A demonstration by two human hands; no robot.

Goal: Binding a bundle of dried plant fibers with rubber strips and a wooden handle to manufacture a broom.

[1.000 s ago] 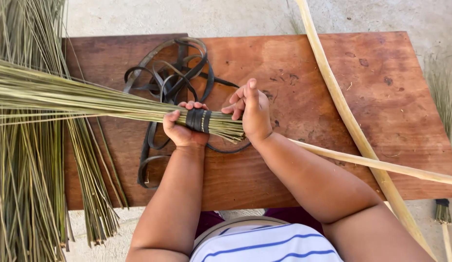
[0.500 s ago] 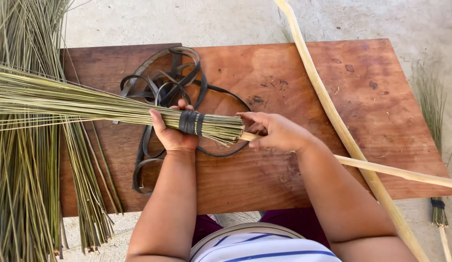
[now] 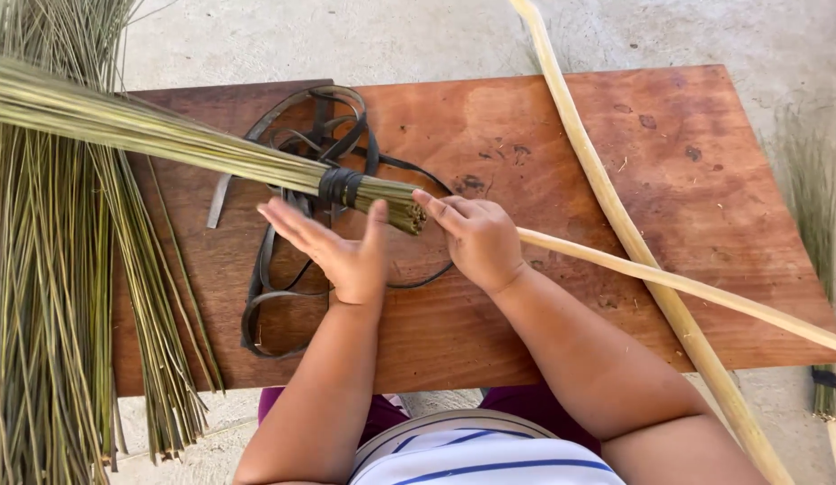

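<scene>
Striped white-and-blue fabric of the person's shirt fills the bottom edge, nearest my view. From it both bare forearms reach out over a reddish-brown wooden board that serves as a work table.

I see the left hand spread flat and open, palm up, fingers apart, just below the bundle; it grips nothing. The right hand is loosely curled with its fingertips pressed to the cut butt end of a bundle of thin green-yellow palm ribs, which lies across the board, its long end running off to the upper left. Whether those fingers pinch anything I cannot tell.

I judge the binding well along: a tight black band already wraps the bundle near the butt, and the ends look fairly even. No handle is joined yet. Two pale, peeled wooden poles lie crossed to the right, one running under the right hand toward the butt; whether its tip has entered the bundle is hidden by the hand.

Under the bundle sits a loose tangle of black rubber strips. Farther left, a large heap of loose green ribs hangs off the board's edge, cut off by the frame. Beyond is grey concrete floor. At far right, another small tied bundle is only partly visible.
</scene>
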